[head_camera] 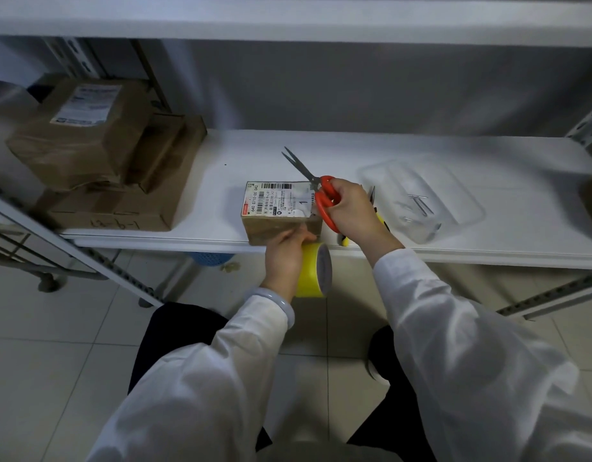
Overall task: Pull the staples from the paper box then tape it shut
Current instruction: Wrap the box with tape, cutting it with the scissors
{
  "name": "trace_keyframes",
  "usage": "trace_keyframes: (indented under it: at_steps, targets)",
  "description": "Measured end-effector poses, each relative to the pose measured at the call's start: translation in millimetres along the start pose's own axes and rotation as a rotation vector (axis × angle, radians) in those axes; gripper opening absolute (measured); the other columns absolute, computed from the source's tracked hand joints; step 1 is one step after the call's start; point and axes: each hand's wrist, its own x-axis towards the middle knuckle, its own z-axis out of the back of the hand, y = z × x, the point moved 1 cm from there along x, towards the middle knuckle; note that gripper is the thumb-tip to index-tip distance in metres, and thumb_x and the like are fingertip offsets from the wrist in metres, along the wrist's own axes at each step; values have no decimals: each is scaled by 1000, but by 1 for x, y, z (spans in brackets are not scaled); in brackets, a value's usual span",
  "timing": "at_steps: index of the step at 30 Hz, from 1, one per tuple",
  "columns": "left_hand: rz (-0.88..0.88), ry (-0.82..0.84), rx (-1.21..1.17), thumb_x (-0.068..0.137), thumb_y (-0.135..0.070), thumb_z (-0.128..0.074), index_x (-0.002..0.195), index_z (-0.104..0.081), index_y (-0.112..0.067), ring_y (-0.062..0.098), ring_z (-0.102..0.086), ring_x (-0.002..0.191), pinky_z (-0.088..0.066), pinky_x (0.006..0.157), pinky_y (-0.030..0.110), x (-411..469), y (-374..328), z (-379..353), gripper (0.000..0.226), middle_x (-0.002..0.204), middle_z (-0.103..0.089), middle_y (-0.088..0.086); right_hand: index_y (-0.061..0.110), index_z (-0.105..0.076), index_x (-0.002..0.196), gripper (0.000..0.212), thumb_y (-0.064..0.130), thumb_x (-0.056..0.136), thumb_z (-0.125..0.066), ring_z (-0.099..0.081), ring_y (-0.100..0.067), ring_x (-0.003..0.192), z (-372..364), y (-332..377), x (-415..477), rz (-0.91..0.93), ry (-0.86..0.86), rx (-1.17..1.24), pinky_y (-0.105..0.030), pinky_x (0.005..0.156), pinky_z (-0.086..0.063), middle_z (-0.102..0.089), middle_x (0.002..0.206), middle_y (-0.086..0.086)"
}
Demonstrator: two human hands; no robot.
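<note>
A small brown paper box (pixel 277 213) with a white shipping label on top sits at the front edge of the white shelf (pixel 321 155). My left hand (pixel 286 253) grips a yellow roll of tape (pixel 314 270) just below the shelf edge, fingers touching the box's front face. My right hand (pixel 351 210) holds red-handled scissors (pixel 318 191) over the box's right end, blades slightly parted and pointing up-left. A yellow-handled tool (pixel 379 218) lies mostly hidden behind my right hand.
A clear plastic tray (pixel 454 181) holding a few metal staples stands to the right on the shelf. Stacked brown cardboard boxes (pixel 98 155) fill the shelf's left end. A metal shelf post (pixel 585 121) rises at far right. Tiled floor lies below.
</note>
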Motion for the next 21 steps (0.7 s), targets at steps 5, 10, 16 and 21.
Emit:
trace_keyframes:
  at_steps: [5, 10, 16, 21]
  targets:
    - [30, -18, 5, 87, -16, -58, 55, -61, -25, 14, -51, 79, -37, 86, 32, 1, 4, 0, 33, 74, -60, -12, 17, -56, 90, 8, 16, 88, -64, -52, -4, 70, 0, -2, -4, 17, 21, -34, -1, 52, -38, -57, 80, 5]
    - [31, -36, -10, 87, -20, -57, 54, -62, -24, 18, -55, 84, -40, 91, 34, 0, 7, 1, 33, 73, -63, -7, 16, -59, 107, 20, 13, 88, -63, -53, -5, 67, -2, -9, -5, 10, -5, 11, 1, 45, -35, -56, 81, 12]
    - [56, -42, -38, 88, -27, -58, 58, -63, -22, 19, -56, 86, -39, 89, 34, 1, 11, 1, 30, 74, -64, -6, 10, -57, 118, 43, 8, 78, -74, -54, -3, 74, -2, -16, -3, -119, -7, 157, -1, 51, -40, -59, 93, 4]
    - [36, -69, -24, 93, -48, -44, 63, -67, -16, 17, -56, 92, -35, 87, 26, 4, 11, 0, 50, 95, -69, 3, 5, -50, 125, 47, 16, 84, -70, -55, -10, 83, -5, -18, -3, -288, -68, 337, -10, 60, -43, -57, 103, 0]
